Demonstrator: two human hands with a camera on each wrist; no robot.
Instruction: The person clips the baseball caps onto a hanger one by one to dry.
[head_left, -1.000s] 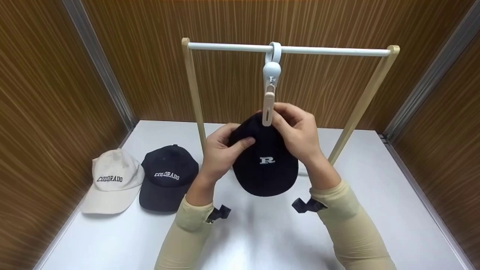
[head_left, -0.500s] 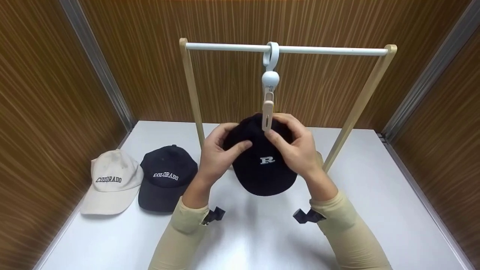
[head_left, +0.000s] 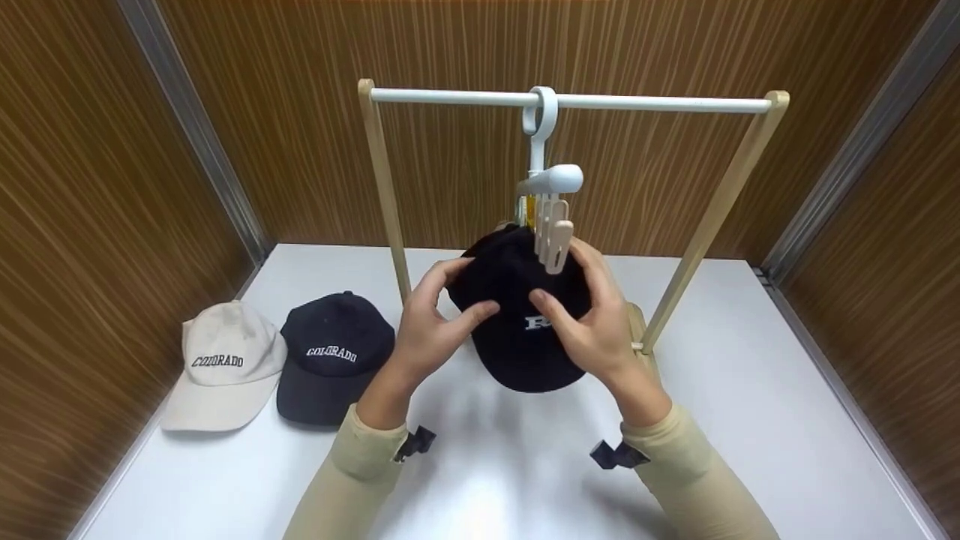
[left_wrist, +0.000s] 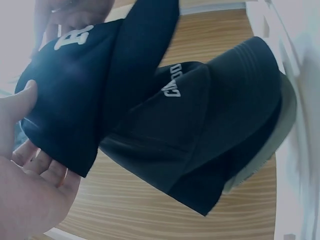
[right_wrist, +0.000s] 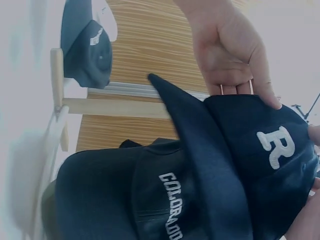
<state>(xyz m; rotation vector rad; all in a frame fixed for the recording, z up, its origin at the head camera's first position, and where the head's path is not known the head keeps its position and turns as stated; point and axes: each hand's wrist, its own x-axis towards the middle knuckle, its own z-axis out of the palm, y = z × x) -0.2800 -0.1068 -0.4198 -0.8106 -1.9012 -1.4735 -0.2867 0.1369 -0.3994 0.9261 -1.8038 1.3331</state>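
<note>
In the head view, a black baseball cap with a white R [head_left: 517, 356] hangs beneath a white clip hanger [head_left: 566, 178]. My left hand [head_left: 431, 330] holds the cap's left side, thumb in front and fingers behind. On the other side my right hand [head_left: 600, 330] grips it likewise, its thumb partly covering the R. A beige clip [head_left: 559, 247] overlaps the crown; whether it bites the fabric I cannot tell. Both wrist views reveal a dark COLORADO cap [right_wrist: 100, 180] hanging behind. A paler brim [left_wrist: 287, 110] shows beyond that one.
The hanger hooks over the white rod [head_left: 660, 103] of a wooden-legged rack [head_left: 705, 232]. Left of it, a beige COLORADO cap [head_left: 225, 405] and a dark COLORADO cap [head_left: 322, 390] lie on the white table [head_left: 750, 390]. Wood-grain panels [head_left: 465, 45] enclose the table.
The hanger has turned, its near end swinging right so several clips show. My right hand has left the clip and slid down the cap's right side. My left thumb sits slightly lower.
</note>
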